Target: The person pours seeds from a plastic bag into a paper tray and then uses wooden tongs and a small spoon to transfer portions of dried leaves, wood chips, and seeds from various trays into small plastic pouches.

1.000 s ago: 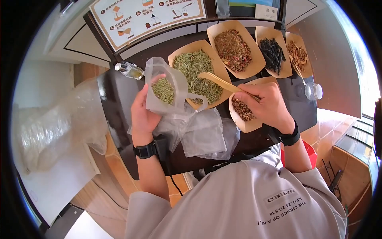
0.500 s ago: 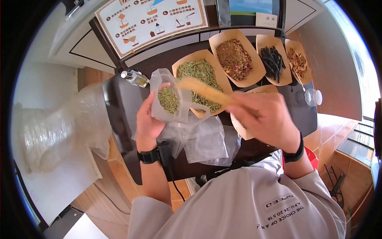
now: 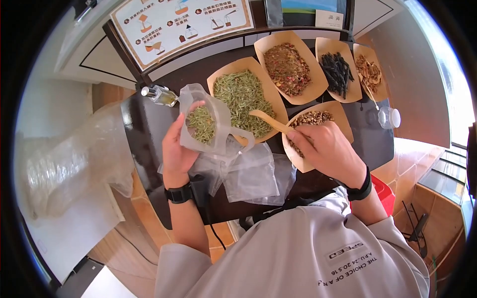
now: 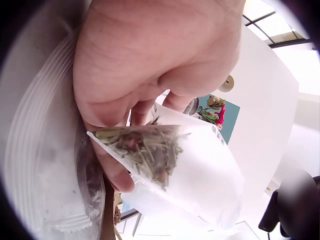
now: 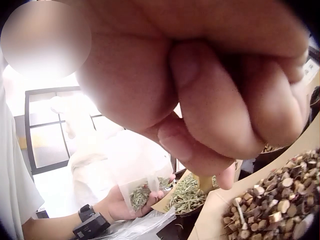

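My left hand (image 3: 179, 151) holds up a translucent white pouch (image 3: 222, 118) with green dried herb (image 3: 201, 125) in its bottom; a loop dangles from its side. In the left wrist view the pouch (image 4: 212, 172) tapers to a corner by the fingers. My right hand (image 3: 334, 151) grips a light wooden scoop (image 3: 272, 121), its tip over the paper tray (image 3: 218, 74) of green dried herb. Below that hand sits a tray (image 3: 344, 119) of chopped brown stem pieces (image 5: 272, 207), partly hidden by the hand. In the right wrist view the fingers are curled and cover most of the scoop.
Behind stand trays of reddish-brown mix (image 3: 287, 69), black strips (image 3: 337, 72) and tan shavings (image 3: 368, 74). A small glass bottle (image 3: 161, 95) lies left of the pouch, a capped jar (image 3: 389, 117) at the right edge. Flat clear bags (image 3: 251, 174) lie in front. An instruction board (image 3: 181, 27) stands behind.
The right hand with the scoop swung left toward the pouch, then back right over the herb tray. The left hand keeps holding the pouch in about the same place.
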{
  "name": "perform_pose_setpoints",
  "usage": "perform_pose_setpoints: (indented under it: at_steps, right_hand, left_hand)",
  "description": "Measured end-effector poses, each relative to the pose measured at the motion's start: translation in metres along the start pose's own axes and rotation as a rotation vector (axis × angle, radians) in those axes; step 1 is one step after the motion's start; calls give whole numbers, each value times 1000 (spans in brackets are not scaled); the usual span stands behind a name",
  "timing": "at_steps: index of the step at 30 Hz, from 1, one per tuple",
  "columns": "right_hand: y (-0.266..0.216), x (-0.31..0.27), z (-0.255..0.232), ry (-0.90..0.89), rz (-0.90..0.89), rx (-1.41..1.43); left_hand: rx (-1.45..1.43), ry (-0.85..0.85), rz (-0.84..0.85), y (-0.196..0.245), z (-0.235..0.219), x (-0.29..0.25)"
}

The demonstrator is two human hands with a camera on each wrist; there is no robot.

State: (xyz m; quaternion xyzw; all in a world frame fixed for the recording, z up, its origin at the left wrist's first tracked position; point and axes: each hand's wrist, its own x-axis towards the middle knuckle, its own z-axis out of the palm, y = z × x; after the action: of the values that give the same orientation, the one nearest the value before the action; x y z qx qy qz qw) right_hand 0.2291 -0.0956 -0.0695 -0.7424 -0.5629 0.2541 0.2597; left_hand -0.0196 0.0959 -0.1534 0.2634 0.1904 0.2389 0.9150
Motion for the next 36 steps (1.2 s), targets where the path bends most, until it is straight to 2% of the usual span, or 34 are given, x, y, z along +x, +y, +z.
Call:
perform_pose_setpoints:
  at_steps: [5,7,11,12,16,19,20,22,23,24,26,27,28,29,31,33,36]
  right_hand:
    - [-2,18,14,15,-100,-44]
    - [-1,22,14,24,-136,-37]
    - [7,22,10,28,-150,101]
    - [10,21,9,47,-164,132]
    - [7,13,-10,72,-111,112]
    - [1,8,-22,129,-22,148]
    - [-1,7,-24,173,-48,192]
    - [-13,8,-31,183,-74,193]
    - [-20,8,-34,192,-99,197]
    - [-27,9,-37,192,-102,198]
    - [-38,10,-39,68,-189,83]
    - [-42,12,-32,69,-191,86]
    - [-46,15,-21,95,-295,56]
    - [-48,17,-14,121,-398,27]
    - [-49,18,-11,53,-380,-80]
    - [-46,21,-14,149,-404,31]
    - [-36,22,-32,167,-272,-46]
  left_hand:
    - [7,29,-3,-1,-4,0]
    - [-4,-45,9,0,-5,0]
    - [-34,-13,16,-1,-7,1]
    - [-33,-52,28,-1,-9,1]
    - [-67,-141,27,0,-11,2]
    - [-80,-64,15,-1,-5,1]
    - [-81,-65,17,-1,-4,1]
    - [-4,98,-4,0,-3,1]
    - [-3,98,-1,0,-4,1]
    - [-21,75,-14,0,-6,1]
    - [-35,53,-26,0,-9,1]
    - [-74,-30,-36,0,-10,2]
    - [-113,-114,-47,0,-11,2]
    - [-110,-113,-48,-1,-13,1]
    - [-57,-67,-22,-1,-15,1]
    - [-70,-45,-23,-1,-12,1]
    - [-100,31,-19,-1,-8,-1]
